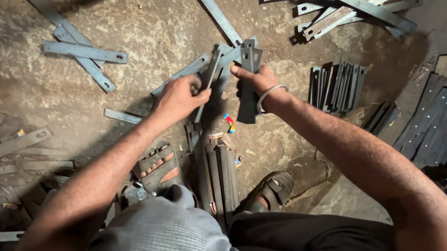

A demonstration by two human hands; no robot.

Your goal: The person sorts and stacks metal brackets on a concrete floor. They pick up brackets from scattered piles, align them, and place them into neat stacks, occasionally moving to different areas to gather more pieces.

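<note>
Head view looks straight down at someone squatting on a rough, gritty concrete floor (135, 16). Far left, a heap of flat steel strips (5, 152) is half lost in shadow, hard to count. Above it lie longer bars with holes at the ends (84, 51). Left hand (177, 99) has its grip closed around a thin grey strip (208, 82), seen edge-on. Right hand (256, 80), steel bangle on the wrist, is clamped on a wider dark plate (247, 103) held upright. More dull strips sit between the sandals (218, 175). Right edge: stacked plates (335, 85), cut off beyond.
</note>
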